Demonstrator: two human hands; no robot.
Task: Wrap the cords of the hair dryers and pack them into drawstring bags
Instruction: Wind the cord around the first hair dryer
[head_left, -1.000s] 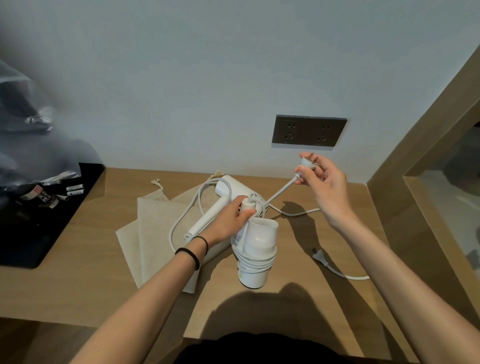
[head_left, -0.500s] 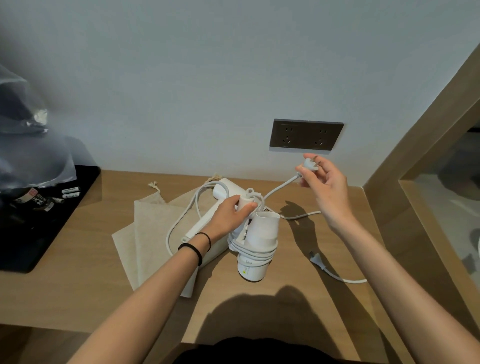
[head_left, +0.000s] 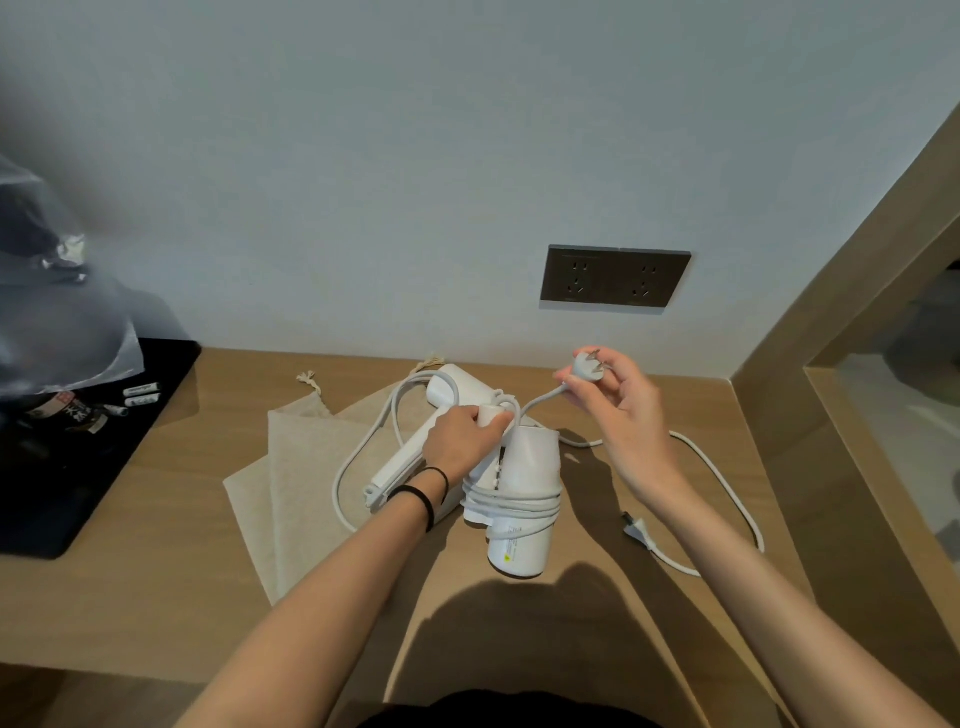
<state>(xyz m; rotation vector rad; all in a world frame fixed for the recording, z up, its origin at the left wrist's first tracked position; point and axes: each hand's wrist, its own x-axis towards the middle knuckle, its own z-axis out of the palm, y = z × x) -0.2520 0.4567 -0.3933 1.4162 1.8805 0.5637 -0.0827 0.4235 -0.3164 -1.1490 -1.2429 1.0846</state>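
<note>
wooden desk (head_left: 156, 597) — wrapped hair dryer (head_left: 524, 499) above | pale wall (head_left: 467, 156) — dark socket plate (head_left: 615, 280)

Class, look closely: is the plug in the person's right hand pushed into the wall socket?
No: the right hand pinches the plug in the air below the wall socket, its prongs bare.

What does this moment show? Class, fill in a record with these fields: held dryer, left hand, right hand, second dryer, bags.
held dryer: white, cord wound round its barrel
left hand: grips the held dryer's handle
right hand: pinches the plug, raised above the table
second dryer: lies on the bags, not yet wrapped
bags: beige, flat on the table
</note>
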